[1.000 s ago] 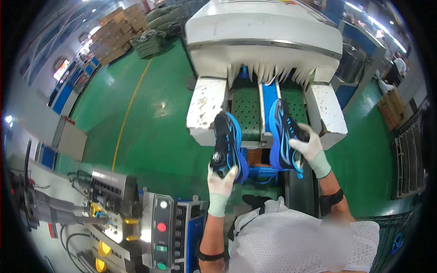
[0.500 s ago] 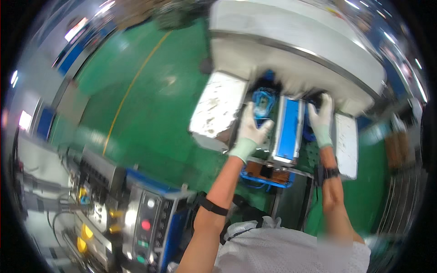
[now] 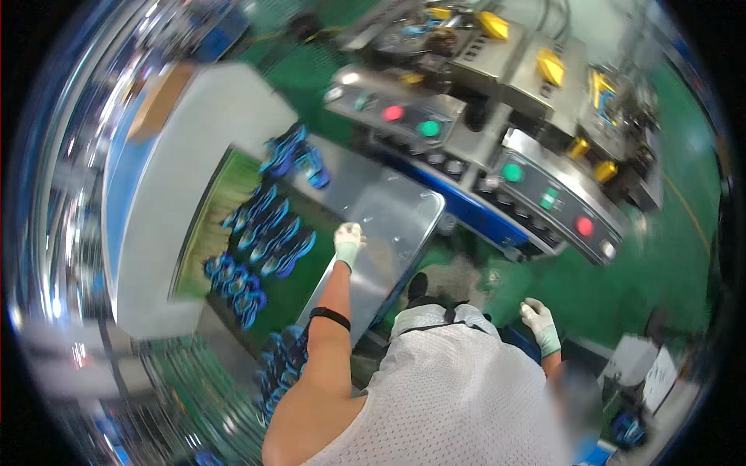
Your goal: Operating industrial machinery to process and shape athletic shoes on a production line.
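Observation:
My left hand [image 3: 349, 242], in a pale glove, hangs over the bare metal tabletop [image 3: 386, 225] with its fingers curled in and no object showing in them. My right hand [image 3: 538, 320], gloved too, is out to the right, low over the green floor. Its fingers are loosely bent and partly apart, and I see nothing in them. The things nearest my left hand are blue and black shoes [image 3: 282, 247] in rows on a green conveyor belt [image 3: 210, 241]. More shoes [image 3: 309, 165] stand at the tabletop's far end.
A machine with a control panel [image 3: 466, 171] of red and green buttons stands ahead, beyond the metal tabletop. The conveyor's white hood [image 3: 167, 194] curves along the left, with a cardboard box [image 3: 161, 101] on top. Pale sheets [image 3: 645, 365] are at the lower right.
My view has swung round, from the trolley with the blue-topped box to the conveyor and control panel. Both hands, earlier spread beside that box, are now away from it and far apart.

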The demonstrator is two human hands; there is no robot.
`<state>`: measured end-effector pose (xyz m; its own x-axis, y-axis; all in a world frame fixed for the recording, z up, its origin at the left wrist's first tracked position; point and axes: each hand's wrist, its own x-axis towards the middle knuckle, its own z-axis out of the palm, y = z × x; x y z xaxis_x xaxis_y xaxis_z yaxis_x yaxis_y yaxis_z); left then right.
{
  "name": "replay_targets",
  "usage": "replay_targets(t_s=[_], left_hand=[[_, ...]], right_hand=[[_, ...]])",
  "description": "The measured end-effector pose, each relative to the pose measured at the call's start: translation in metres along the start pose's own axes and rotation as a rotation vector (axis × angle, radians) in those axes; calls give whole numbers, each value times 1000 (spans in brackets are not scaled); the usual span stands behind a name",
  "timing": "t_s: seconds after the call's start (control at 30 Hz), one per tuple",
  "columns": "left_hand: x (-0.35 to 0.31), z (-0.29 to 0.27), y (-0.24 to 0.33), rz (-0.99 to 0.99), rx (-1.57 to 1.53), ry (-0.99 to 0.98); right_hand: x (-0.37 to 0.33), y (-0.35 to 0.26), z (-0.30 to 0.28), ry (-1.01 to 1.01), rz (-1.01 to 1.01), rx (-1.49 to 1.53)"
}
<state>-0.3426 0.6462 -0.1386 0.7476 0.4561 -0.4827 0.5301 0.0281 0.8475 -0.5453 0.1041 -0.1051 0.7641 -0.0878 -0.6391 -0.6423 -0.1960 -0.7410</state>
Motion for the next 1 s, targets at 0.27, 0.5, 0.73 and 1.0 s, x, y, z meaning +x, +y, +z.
replay_targets(t_s=[0.27,0.5,0.73,1.0], left_hand=[[-23,-342,-165,106,387,977],[-14,-468,-181,13,576,1121],[11,-472,-165,-182,555,998],[-72,-348,-33,329,429,590]], right_hand=[[92,-2,83,-131,301,-405],[107,-73,109,-135,278,-702],[146,-214,253,-277,-135,-973],[40,-345,463,-868,-522,-906]])
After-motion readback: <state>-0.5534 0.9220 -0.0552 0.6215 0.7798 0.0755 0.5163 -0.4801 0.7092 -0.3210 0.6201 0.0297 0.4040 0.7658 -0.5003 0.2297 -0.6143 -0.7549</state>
